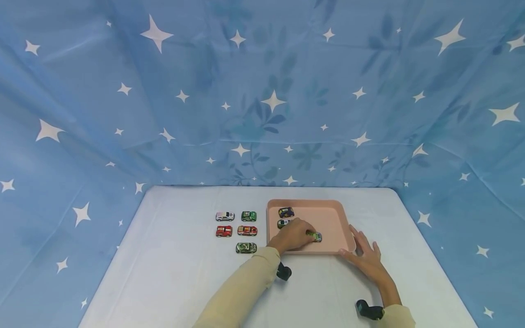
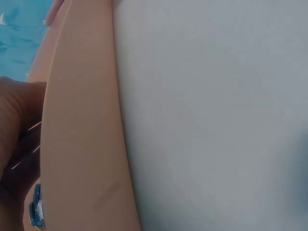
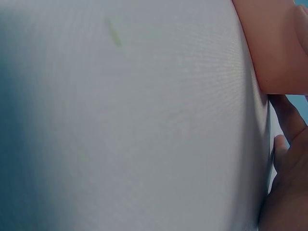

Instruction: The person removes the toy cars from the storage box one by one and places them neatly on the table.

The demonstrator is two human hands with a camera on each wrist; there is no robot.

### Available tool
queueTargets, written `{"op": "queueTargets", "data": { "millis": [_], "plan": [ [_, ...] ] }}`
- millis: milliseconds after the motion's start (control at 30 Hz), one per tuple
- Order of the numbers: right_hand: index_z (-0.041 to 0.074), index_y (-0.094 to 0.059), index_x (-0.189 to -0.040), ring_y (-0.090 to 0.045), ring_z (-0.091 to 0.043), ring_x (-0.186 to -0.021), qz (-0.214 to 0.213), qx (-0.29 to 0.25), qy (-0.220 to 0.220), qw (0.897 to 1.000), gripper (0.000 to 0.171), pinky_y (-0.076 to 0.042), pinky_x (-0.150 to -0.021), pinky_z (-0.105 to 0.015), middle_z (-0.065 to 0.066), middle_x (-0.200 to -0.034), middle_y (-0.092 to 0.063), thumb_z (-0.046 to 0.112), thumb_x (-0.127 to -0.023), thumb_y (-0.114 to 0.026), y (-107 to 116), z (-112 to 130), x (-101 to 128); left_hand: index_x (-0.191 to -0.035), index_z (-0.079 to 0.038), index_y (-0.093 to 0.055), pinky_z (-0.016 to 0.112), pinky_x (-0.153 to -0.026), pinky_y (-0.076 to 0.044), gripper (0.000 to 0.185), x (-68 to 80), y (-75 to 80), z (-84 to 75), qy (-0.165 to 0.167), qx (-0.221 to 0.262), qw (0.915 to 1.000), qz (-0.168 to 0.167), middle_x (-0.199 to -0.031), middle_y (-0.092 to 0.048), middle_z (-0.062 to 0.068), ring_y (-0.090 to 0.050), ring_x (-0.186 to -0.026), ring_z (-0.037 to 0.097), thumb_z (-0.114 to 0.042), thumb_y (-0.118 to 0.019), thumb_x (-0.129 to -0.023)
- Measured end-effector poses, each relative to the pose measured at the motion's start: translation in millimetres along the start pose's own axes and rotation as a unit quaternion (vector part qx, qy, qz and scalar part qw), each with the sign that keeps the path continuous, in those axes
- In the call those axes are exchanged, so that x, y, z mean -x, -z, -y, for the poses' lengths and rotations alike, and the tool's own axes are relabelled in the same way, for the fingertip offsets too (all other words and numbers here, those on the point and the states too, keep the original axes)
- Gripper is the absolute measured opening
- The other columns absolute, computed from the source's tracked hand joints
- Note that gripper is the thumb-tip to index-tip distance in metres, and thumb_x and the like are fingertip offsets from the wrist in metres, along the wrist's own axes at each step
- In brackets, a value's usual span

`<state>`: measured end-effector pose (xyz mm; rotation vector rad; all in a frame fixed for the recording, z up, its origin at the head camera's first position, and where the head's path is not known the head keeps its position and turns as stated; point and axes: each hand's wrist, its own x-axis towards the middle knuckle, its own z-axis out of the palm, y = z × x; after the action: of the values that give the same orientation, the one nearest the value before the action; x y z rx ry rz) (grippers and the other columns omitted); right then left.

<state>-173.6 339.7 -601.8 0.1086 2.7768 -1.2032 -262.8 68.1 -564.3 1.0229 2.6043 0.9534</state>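
I see left hand point(image 1: 296, 234), fingers clamped on green car point(image 1: 316, 237) at their tips, inside tray point(image 1: 334, 212); weak pinch could drop it. White-green car point(image 1: 281, 223) beside left knuckles: careless lift could knock it. Right hand point(image 1: 369, 263), fingers apart at tray corner; shove could skid tray.

Head view: above and behind both hands, facing forward and down; far enough back to take in left hand point(image 1: 293, 236), right hand point(image 1: 367, 257), pink tray point(image 1: 326, 218) at their fingers, white table point(image 1: 176, 259) around them, starry blue backdrop point(image 1: 270, 68) beyond. Left wrist view: low, very close behind left hand, turned sideways, tray wall partly hiding hand at left edge. Right wrist view: low, close behind right hand, mostly table, tray corner just ahead of hand. All three share tray and table; head view shares each hand with its own wrist view.
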Motion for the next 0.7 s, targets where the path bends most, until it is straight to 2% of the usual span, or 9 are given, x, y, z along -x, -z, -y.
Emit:
{"op": "queueTargets", "data": {
  "millis": [167,300,400,533,700],
  "plan": [
    [0.01,-0.021,-0.172,0.0,-0.051,-0.16,0.001,-0.001,-0.001,1.0,0.103,0.02,-0.12,-0.066,-0.03,-0.174,-0.013,0.05,-0.093,-0.075,0.2,0.1,0.7,-0.115,-0.011,-0.085,0.018,-0.092,-0.052,0.017,-0.9,-1.8,0.7,-0.004,-0.012,0.9999,-0.001,-0.111,-0.08,-0.005,-0.07,-0.102,0.002,-0.017,-0.078,-0.101],
    [0.012,-0.021,-0.172,0.0,-0.051,-0.16,0.002,-0.004,0.0,1.0,0.103,0.02,-0.12,-0.066,-0.029,-0.174,-0.013,0.05,-0.093,-0.075,0.6,0.5,1.7,-0.115,-0.01,-0.085,0.019,-0.095,-0.052,0.017,-1.6,-4.4,4.0,-0.016,-0.012,0.9997,-0.015,-0.112,-0.08,-0.004,-0.071,-0.106,0.005,-0.017,-0.079,-0.1],
    [0.012,-0.021,-0.172,0.0,-0.051,-0.16,0.002,-0.004,0.001,1.0,0.103,0.02,-0.12,-0.066,-0.029,-0.174,-0.013,0.05,-0.093,-0.075,0.4,0.0,1.8,-0.115,-0.009,-0.084,0.02,-0.097,-0.051,0.018,-1.1,-5.3,5.6,-0.019,-0.001,0.9995,-0.024,-0.113,-0.08,-0.002,-0.071,-0.11,0.007,-0.016,-0.079,-0.1],
    [0.013,-0.021,-0.172,-0.001,-0.051,-0.16,0.001,-0.002,-0.002,1.0,0.104,0.019,-0.121,-0.065,-0.029,-0.174,-0.014,0.051,-0.093,-0.076,-0.1,-0.5,1.6,-0.116,-0.01,-0.085,0.02,-0.098,-0.051,0.018,-0.6,-5.2,8.1,-0.005,0.021,0.9995,-0.023,-0.113,-0.08,-0.004,-0.071,-0.111,0.006,-0.017,-0.079,-0.1],
    [0.013,-0.021,-0.173,-0.001,-0.051,-0.16,-0.002,-0.004,0.005,1.0,0.102,0.019,-0.121,-0.065,-0.028,-0.174,-0.015,0.05,-0.094,-0.076,1.8,-0.1,1.4,-0.115,-0.011,-0.085,0.018,-0.093,-0.052,0.018,-0.5,-0.2,10.1,-0.01,0.039,0.9989,-0.024,-0.111,-0.08,-0.005,-0.071,-0.108,0.003,-0.018,-0.08,-0.1]
  ]
}}
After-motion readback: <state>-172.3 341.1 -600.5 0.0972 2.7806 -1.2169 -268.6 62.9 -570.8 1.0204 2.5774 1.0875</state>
